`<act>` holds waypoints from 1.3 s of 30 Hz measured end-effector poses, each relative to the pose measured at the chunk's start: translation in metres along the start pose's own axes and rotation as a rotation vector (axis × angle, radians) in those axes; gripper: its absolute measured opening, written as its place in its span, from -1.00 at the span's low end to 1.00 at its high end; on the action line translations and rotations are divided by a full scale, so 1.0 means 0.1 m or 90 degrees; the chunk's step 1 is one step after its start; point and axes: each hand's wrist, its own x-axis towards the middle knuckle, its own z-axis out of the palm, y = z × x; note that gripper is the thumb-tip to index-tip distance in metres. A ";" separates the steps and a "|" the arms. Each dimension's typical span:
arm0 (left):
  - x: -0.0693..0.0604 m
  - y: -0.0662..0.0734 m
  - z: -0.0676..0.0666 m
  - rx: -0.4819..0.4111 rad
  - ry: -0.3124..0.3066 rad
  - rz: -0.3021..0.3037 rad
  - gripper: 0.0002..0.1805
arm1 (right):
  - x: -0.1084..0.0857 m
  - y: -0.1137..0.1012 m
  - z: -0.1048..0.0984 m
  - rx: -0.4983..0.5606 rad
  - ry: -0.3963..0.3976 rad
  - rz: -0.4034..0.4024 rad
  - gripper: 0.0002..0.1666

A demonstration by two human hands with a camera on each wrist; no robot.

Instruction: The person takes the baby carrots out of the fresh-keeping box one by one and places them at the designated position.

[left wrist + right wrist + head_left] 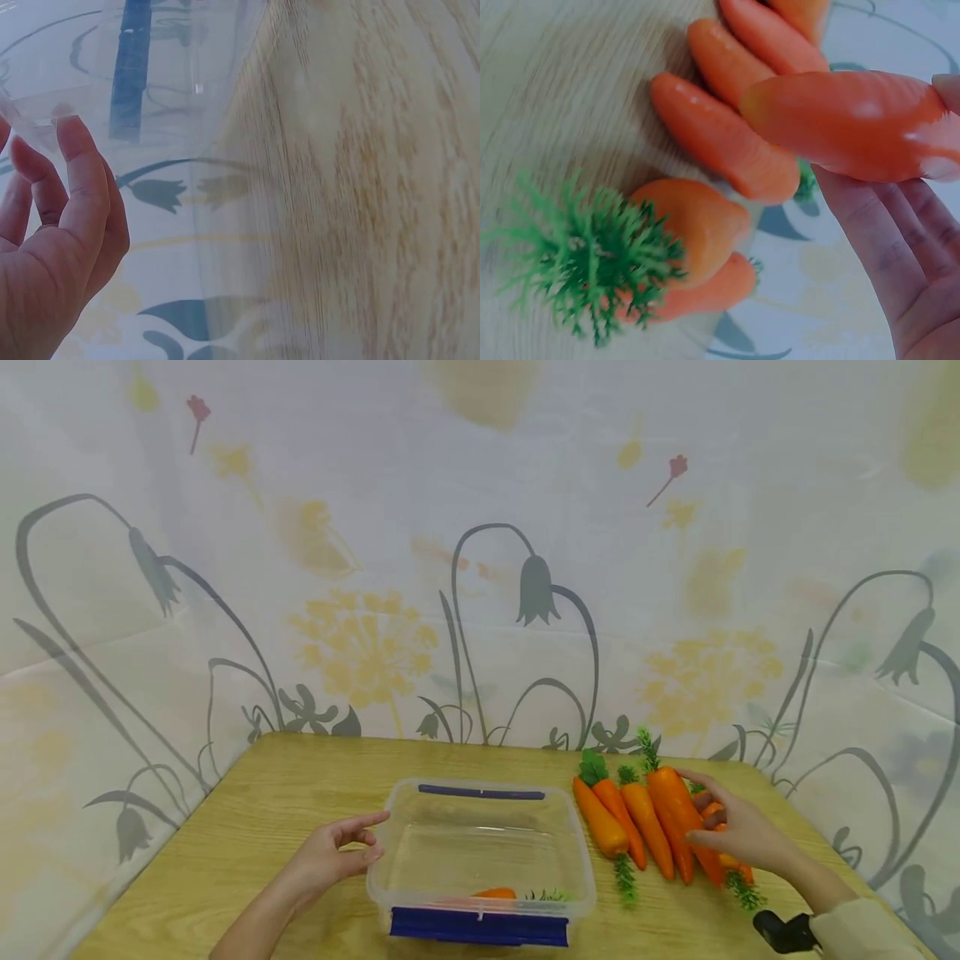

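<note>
In the right wrist view, my right hand (pixel 738 835) holds an orange carrot (pixel 847 124) between its thumb and fingers. The head view puts that hand over the right side of a group of carrots (pixel 600 818), several of them with green tops. A clear plastic box (pixel 585 860) without a lid stands left of the group. One carrot (pixel 495 892) and some green leaves show inside it, near the front wall. At the box's left rim is my left hand (pixel 322 860), its index fingertip at the edge and its thumb by the side wall.
Blue clasps (pixel 480 928) run along the box's front and back. A black object (pixel 783 932) is by the right wrist. Behind the wooden table (pixel 300 785) hangs a flower-printed cloth (pixel 390 510).
</note>
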 end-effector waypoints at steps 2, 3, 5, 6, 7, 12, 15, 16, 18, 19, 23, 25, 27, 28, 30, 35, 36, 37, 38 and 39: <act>0.01 0.01 0.00 0.003 -0.001 -0.001 -0.37 | -0.04 0.06 -0.03 0.007 0.007 0.019 -0.04; 0.01 0.01 0.00 0.005 -0.002 -0.001 -0.37 | -0.05 0.09 -0.04 0.006 0.012 0.025 -0.04; 0.02 0.01 0.00 0.007 -0.004 -0.001 -0.38 | -0.09 0.15 -0.06 -0.002 0.023 0.035 -0.05; 0.03 0.01 0.00 0.006 -0.005 -0.002 -0.38 | -0.10 0.17 -0.07 -0.004 0.028 0.042 -0.05; 0.03 0.00 0.00 0.006 -0.004 -0.002 -0.38 | -0.12 0.20 -0.08 -0.009 0.033 0.047 -0.06; 0.02 -0.02 -0.01 0.007 -0.002 -0.001 -0.37 | -0.17 0.31 -0.10 -0.028 0.062 0.071 -0.09; 0.01 -0.03 -0.03 0.009 -0.001 -0.002 -0.36 | -0.19 0.37 -0.12 -0.023 0.073 0.085 -0.10; 0.00 -0.03 -0.03 0.009 0.000 -0.003 -0.36 | -0.20 0.39 -0.14 -0.026 0.074 0.085 -0.10; 0.00 -0.02 -0.04 0.011 0.001 -0.003 -0.36 | -0.21 0.44 -0.16 -0.027 0.085 0.091 -0.11; 0.00 -0.02 -0.04 0.011 0.001 -0.004 -0.35 | -0.22 0.46 -0.17 -0.032 0.088 0.095 -0.12; 0.00 -0.01 -0.04 0.015 0.001 -0.004 -0.36 | -0.25 0.55 -0.21 -0.062 0.103 0.119 -0.14; 0.00 0.00 -0.03 0.015 0.001 -0.005 -0.36 | -0.27 0.59 -0.25 -0.076 0.098 0.139 -0.14; 0.00 0.01 -0.03 0.015 0.000 -0.005 -0.36 | -0.28 0.62 -0.28 -0.083 0.098 0.157 -0.15; 0.00 0.01 -0.03 0.015 0.000 -0.005 -0.36 | -0.28 0.64 -0.29 -0.086 0.099 0.164 -0.16; -0.01 0.01 -0.03 0.012 0.000 -0.005 -0.35 | -0.28 0.69 -0.30 -0.085 0.101 0.179 -0.18; -0.01 -0.01 -0.03 0.011 -0.002 -0.001 -0.36 | -0.28 0.85 -0.28 -0.072 0.108 0.216 -0.21; -0.01 -0.01 -0.03 0.011 -0.001 -0.001 -0.36 | -0.29 0.88 -0.27 -0.071 0.109 0.221 -0.20; -0.01 -0.02 -0.03 0.012 -0.001 0.000 -0.37 | -0.29 0.91 -0.26 -0.068 0.111 0.223 -0.20; 0.00 -0.02 -0.03 0.012 -0.001 0.000 -0.37 | -0.29 0.94 -0.25 -0.064 0.115 0.222 -0.20; 0.00 -0.02 -0.03 0.012 0.000 -0.001 -0.38 | -0.29 0.96 -0.25 -0.063 0.116 0.222 -0.19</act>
